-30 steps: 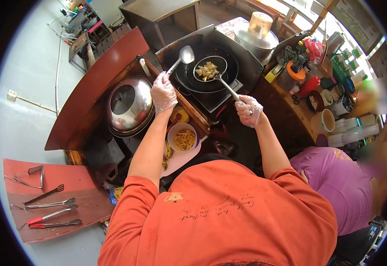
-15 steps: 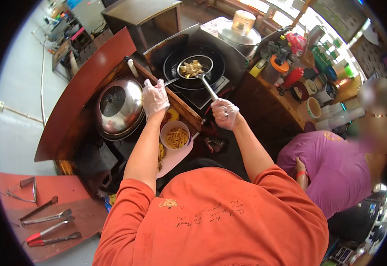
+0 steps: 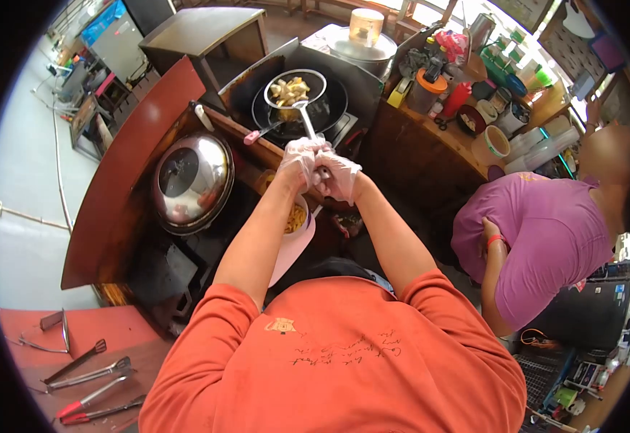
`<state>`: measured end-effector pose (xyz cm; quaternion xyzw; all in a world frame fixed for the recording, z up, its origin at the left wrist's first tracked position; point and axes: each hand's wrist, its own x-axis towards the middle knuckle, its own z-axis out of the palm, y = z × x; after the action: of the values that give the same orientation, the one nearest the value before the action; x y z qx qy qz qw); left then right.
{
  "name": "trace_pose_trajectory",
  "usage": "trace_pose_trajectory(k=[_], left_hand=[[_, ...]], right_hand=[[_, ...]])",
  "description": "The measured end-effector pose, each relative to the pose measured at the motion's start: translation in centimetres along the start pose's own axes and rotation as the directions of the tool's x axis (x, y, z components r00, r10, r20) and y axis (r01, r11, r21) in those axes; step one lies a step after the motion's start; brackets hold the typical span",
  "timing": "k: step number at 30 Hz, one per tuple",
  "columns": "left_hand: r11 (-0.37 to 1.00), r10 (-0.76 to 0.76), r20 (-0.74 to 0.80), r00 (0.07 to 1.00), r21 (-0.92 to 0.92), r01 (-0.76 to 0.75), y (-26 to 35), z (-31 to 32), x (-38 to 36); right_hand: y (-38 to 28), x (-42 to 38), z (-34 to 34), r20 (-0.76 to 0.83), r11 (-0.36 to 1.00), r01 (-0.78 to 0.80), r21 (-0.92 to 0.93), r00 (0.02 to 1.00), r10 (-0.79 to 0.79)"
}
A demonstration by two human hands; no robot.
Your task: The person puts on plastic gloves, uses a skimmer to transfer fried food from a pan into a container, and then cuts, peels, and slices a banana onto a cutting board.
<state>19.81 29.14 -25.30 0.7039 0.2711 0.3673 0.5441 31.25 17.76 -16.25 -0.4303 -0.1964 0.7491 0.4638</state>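
Both my hands, in clear plastic gloves, are together on the handle of a round strainer. My left hand (image 3: pixel 302 160) is closed round the handle, and my right hand (image 3: pixel 339 177) is wrapped round it just beside. Pale and brown food pieces (image 3: pixel 288 92) lie in the strainer (image 3: pixel 303 108), which is over a dark pan (image 3: pixel 333 101). A utensil with a pink handle (image 3: pixel 254 136) rests across the pan's near left edge. Below my hands, a bowl of yellow strips (image 3: pixel 295 219) is partly hidden by my left forearm.
A lidded metal wok (image 3: pixel 194 180) sits at the left. Tongs (image 3: pixel 91 375) lie on a red surface at the lower left. Jars and bowls (image 3: pixel 492 144) crowd the right counter. A person in a purple shirt (image 3: pixel 535 238) bends at the right. A large pot (image 3: pixel 362 50) stands behind the pan.
My left hand has let go of the pink-handled utensil and moved right onto the strainer handle. The strainer appears higher in view. The person in purple has shifted slightly.
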Motion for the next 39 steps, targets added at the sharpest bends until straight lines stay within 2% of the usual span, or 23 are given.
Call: trace_pose_trajectory(k=[1,2,3,4,5,7,10,11,12,16,18,20,22,23,25,26,28,30,31,33,35,37,39], left_hand=[[0.855,-0.302,-0.033,0.953,-0.45,0.256,1.6,-0.3,-0.2],[0.467,-0.553,0.074,0.83,-0.797,0.383,4.7,-0.7,-0.2],[0.551,-0.63,-0.033,0.776,-0.722,0.417,7.4,-0.7,-0.8],[0.611,-0.596,-0.098,0.797,-0.699,0.371,6.2,-1.2,-0.7],[0.623,-0.589,-0.1,0.802,-0.687,0.373,6.2,-1.3,-1.2],[0.641,-0.579,-0.122,0.806,-0.679,0.358,6.2,-2.1,-2.1],[0.63,-0.506,-0.038,0.862,-0.699,0.338,6.1,-3.4,-3.3],[0.62,-0.514,-0.058,0.856,-0.715,0.323,5.9,-3.3,-3.4],[0.611,-0.522,-0.076,0.85,-0.729,0.31,5.8,-3.2,-3.5],[0.651,-0.571,-0.075,0.818,-0.649,0.395,7.9,-3.3,-3.9],[0.657,-0.577,-0.078,0.813,-0.637,0.404,7.7,-3.0,-3.8],[0.587,-0.65,-0.149,0.745,-0.721,0.368,8.3,-1.9,-3.5],[0.588,-0.653,-0.094,0.751,-0.687,0.426,8.3,-2.5,-3.9],[0.595,-0.636,-0.086,0.767,-0.688,0.416,8.4,-2.6,-3.9],[0.624,-0.638,-0.118,0.761,-0.658,0.421,8.1,-2.3,-3.9],[0.612,-0.565,-0.066,0.823,-0.702,0.364,6.9,-2.9,-4.2],[0.661,-0.469,-0.031,0.882,-0.675,0.328,5.1,-3.9,-4.6],[0.638,-0.564,-0.08,0.822,-0.673,0.372,6.0,-3.8,-4.1],[0.64,-0.592,-0.121,0.797,-0.671,0.374,6.3,-3.3,-4.0],[0.644,-0.611,-0.122,0.782,-0.652,0.401,6.7,-3.3,-3.8],[0.647,-0.61,-0.111,0.784,-0.641,0.413,6.6,-3.5,-3.9],[0.69,-0.589,-0.17,0.79,-0.614,0.382,6.6,-3.6,-3.9],[0.682,-0.591,-0.128,0.796,-0.607,0.408,6.7,-3.8,-4.1]], right_hand=[[0.2,0.0,-0.5,0.075,0.998,-0.059,-0.031,0.995,0.061],[0.4,-0.4,-0.8,0.078,0.997,-0.067,-0.035,0.995,0.069],[0.7,-1.2,-1.1,0.108,0.976,-0.117,-0.182,0.984,0.138],[0.8,-1.9,-1.3,0.131,0.931,-0.157,-0.329,0.969,0.209],[1.0,-2.6,-1.5,0.135,0.897,-0.235,-0.373,0.943,0.304],[2.7,-3.2,-2.1,0.081,0.836,-0.288,-0.467,0.928,0.364],[5.5,-1.9,-3.2,-0.008,0.699,-0.411,-0.585,0.865,0.502],[7.3,-0.9,-4.5,0.042,0.703,-0.389,-0.596,0.859,0.511],[8.7,0.0,-4.9,0.018,0.661,-0.406,-0.632,0.844,0.536],[14.2,3.2,-7.8,0.029,0.64,-0.467,-0.61,0.794,0.607],[16.2,4.6,-8.0,-0.059,0.585,-0.512,-0.63,0.782,0.621],[17.9,5.6,-8.7,-0.034,0.604,-0.463,-0.648,0.81,0.585],[19.4,6.6,-9.0,-0.166,0.643,-0.523,-0.559,0.83,0.532],[20.0,6.9,-9.4,-0.1,0.697,-0.446,-0.562,0.873,0.478],[21.7,8.0,-10.6,-0.061,0.741,-0.431,-0.515,0.881,0.47],[22.6,8.1,-10.8,-0.025,0.78,-0.414,-0.47,0.889,0.457],[23.8,8.9,-11.2,0.008,0.774,-0.347,-0.53,0.911,0.413],[25.1,10.5,-11.6,-0.063,0.695,-0.305,-0.651,0.934,0.351],[25.6,10.3,-11.3,-0.061,0.696,-0.319,-0.644,0.928,0.368],[25.2,9.7,-10.1,-0.092,0.842,-0.188,-0.506,0.982,0.164],[25.2,9.7,-9.4,-0.113,0.829,-0.164,-0.535,0.986,0.122],[25.6,10.2,-9.1,-0.133,0.816,-0.133,-0.563,0.989,0.069],[27.3,11.6,-9.7,-0.098,0.75,0.055,-0.66,0.983,-0.157]])
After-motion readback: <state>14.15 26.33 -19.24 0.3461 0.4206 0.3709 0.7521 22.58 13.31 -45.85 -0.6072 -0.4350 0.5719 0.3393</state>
